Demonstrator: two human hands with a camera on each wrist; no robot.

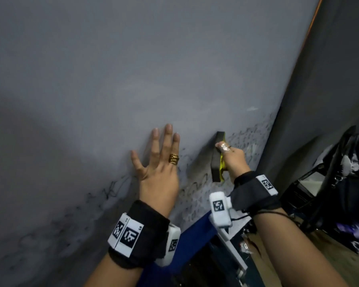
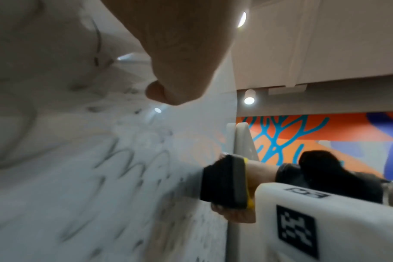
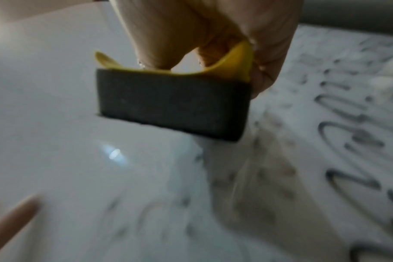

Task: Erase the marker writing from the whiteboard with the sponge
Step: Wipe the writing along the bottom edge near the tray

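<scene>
The whiteboard fills the head view, wiped grey above, with smeared black marker writing along its lower part. My right hand grips a sponge with a dark pad and yellow back, pad against the board. In the right wrist view the sponge sits beside heavier writing to its right. My left hand lies flat on the board with fingers spread, left of the sponge. The left wrist view shows the sponge edge-on and writing beneath the palm.
The board's right edge meets a dark panel. A black bag and clutter sit low on the right, with a blue object under the board between my wrists. A coloured mural shows beyond the board.
</scene>
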